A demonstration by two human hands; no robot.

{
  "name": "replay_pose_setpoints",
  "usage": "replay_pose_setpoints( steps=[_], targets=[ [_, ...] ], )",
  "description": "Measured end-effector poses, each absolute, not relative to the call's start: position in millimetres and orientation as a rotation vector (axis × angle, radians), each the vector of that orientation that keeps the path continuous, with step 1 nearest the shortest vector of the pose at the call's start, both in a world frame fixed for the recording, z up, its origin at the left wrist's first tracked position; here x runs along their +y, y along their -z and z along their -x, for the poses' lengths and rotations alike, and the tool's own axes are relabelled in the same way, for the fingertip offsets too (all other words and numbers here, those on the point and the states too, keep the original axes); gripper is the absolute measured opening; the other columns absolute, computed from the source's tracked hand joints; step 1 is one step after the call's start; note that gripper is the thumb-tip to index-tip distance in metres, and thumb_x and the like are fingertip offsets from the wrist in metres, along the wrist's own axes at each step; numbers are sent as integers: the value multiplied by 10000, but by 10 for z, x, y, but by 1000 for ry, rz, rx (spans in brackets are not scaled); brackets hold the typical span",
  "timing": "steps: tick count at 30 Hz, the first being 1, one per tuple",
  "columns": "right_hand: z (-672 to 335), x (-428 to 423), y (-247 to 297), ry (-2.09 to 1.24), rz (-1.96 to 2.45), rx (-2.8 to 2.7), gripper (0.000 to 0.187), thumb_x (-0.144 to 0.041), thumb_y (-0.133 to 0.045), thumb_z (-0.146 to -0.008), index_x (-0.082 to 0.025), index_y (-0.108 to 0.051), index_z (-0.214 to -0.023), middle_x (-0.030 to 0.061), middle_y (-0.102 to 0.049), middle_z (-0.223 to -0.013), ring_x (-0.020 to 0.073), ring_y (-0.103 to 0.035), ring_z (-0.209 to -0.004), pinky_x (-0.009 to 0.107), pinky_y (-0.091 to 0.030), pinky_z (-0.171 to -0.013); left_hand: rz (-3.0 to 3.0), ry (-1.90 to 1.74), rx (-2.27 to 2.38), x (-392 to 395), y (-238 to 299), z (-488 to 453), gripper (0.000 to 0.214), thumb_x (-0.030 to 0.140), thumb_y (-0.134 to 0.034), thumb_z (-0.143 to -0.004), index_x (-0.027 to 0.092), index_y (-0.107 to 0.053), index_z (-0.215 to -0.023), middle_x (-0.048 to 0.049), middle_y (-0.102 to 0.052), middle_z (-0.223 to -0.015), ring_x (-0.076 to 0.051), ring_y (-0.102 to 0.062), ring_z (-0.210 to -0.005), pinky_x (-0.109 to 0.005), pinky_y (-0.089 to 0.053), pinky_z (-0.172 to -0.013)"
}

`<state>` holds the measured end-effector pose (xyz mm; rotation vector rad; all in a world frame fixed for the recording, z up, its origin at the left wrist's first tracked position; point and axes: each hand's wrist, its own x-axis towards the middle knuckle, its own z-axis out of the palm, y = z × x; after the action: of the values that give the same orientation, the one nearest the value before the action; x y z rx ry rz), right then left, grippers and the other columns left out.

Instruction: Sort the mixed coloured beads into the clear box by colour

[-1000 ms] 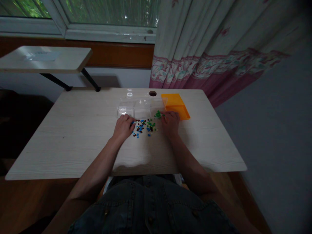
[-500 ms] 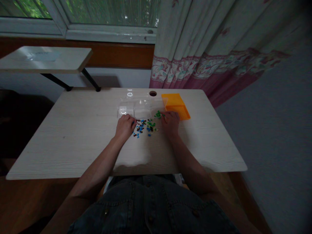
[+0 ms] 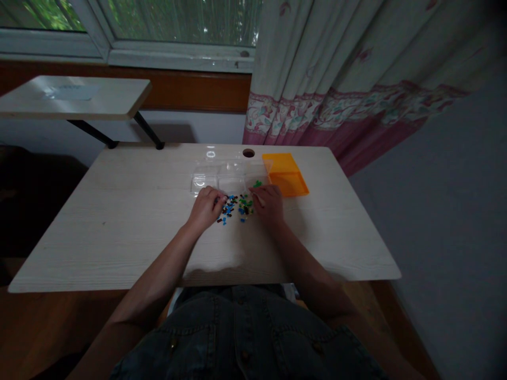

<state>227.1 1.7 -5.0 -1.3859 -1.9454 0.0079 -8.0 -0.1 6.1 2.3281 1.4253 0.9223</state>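
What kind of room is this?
Probably a room in a home, maybe a study or bedroom: there's a desk, a flowery curtain and a window.

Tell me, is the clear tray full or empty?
Neither, it seems: the tray has green bits in its right end, while its middle shows only bare plastic.

Your right hand [image 3: 269, 205] partly hides the green pieces [image 3: 257, 183] in the clear tray [image 3: 232, 183] at its 4 o'clock; whether it or your left hand [image 3: 205, 207] grips anything is too small to tell. The loose pieces [image 3: 228, 207] between are too tiny to count. The view's edge crops the window [image 3: 182, 21] at 11 o'clock, the raised shelf [image 3: 109, 97] at 10.
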Motion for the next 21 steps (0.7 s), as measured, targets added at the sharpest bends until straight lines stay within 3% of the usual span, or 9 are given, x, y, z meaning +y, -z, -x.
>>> replay_pose_setpoints(
  steps=[9,21],
  targets=[
    [-1956,-169,85,-40,1125,-2130,236,-296,-558,-944,-290,-718,-1117,46,-705,-963,196,-583,-998,367,-418,-954,-2060,-1008,1184,-73,-99,-45,284,383,-451,-980,185,-610,-852,-51,-553,-840,-181,-554,-835,-340,-486,-747],
    [-1978,-159,78,-46,1143,-2122,199,-329,-552,-950,-274,-742,-969,26,-718,-867,188,-595,-929,357,-408,-911,-2100,-974,1168,-71,-57,-40,339,396,-447,-988,188,-659,-825,-53,-579,-811,-180,-579,-812,-338,-488,-748]
  ],
)
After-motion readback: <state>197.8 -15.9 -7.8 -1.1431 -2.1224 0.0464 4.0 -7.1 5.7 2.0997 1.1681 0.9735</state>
